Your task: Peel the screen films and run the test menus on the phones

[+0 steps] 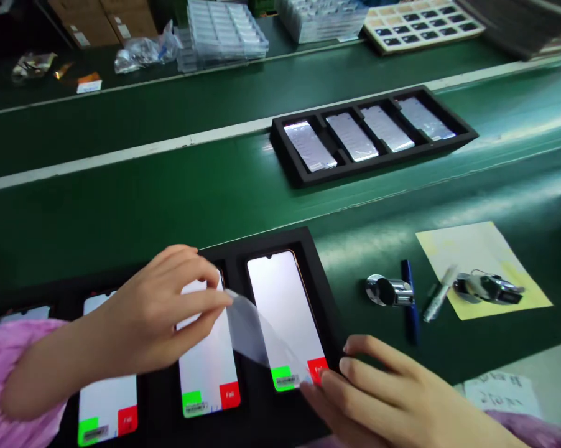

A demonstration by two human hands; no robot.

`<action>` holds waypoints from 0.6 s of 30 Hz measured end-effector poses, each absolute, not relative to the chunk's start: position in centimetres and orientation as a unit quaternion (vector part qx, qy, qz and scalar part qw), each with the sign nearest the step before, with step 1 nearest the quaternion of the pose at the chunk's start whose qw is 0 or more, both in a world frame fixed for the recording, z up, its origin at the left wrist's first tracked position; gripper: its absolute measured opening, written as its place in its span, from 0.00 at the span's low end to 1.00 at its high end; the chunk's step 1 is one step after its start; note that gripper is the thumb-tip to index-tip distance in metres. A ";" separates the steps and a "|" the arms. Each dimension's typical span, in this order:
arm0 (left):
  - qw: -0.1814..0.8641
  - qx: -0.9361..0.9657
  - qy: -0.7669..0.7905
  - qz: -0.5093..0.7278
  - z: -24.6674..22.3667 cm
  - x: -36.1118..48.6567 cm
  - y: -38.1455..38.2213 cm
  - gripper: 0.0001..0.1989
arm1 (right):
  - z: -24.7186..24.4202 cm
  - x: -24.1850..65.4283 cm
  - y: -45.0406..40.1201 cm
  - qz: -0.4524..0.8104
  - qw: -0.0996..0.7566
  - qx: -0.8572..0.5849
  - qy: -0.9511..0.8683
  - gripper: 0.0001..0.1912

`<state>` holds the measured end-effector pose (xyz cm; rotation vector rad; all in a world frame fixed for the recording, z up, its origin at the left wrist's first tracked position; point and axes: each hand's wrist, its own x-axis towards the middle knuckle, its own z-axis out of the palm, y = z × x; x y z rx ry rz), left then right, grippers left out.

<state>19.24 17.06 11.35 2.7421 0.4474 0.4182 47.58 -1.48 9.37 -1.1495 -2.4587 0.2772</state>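
Note:
A thin clear film (250, 330) stretches between my two hands above a black foam tray (324, 298). My left hand (168, 305) pinches the film's upper left end, over the second phone from the right (208, 354). My right hand (378, 392) has its fingertips at the lower right corner of the rightmost phone (285, 305), where the film's other end lies. Both phones show white screens with a green box and a red "Fail" box. Another lit phone (107, 398) sits further left, partly behind my left forearm.
A second black tray (299, 177) with several phones stands on the green belt ahead. To the right are a chrome object (387, 290), a blue pen (412, 311), a white marker (440, 295) and yellow paper (486, 305). Clear plastic trays (224, 31) are stacked at the back.

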 end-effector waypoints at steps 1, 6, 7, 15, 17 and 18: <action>0.157 0.961 0.172 0.146 11.4 19.6 17.5 0.13 | 9.2 47.4 -1.0 0.082 0.206 -0.416 -0.882 0.15; 0.043 0.950 0.301 0.071 12.1 18.0 18.0 0.15 | 7.6 47.6 5.5 0.059 0.283 -0.450 -0.845 0.07; 0.012 0.943 0.330 0.035 12.2 17.1 17.7 0.17 | 7.3 47.7 6.7 0.073 0.288 -0.489 -0.820 0.07; -0.049 0.910 0.407 -0.055 11.0 14.4 15.6 0.20 | 6.9 47.9 9.9 0.082 0.250 -0.612 -0.746 0.08; -0.035 0.908 0.414 -0.053 11.0 15.0 15.6 0.21 | 7.0 48.0 9.9 0.107 0.274 -0.616 -0.731 0.07; -0.031 0.907 0.417 -0.051 11.2 15.2 15.7 0.22 | 7.1 48.0 9.9 0.117 0.281 -0.618 -0.725 0.06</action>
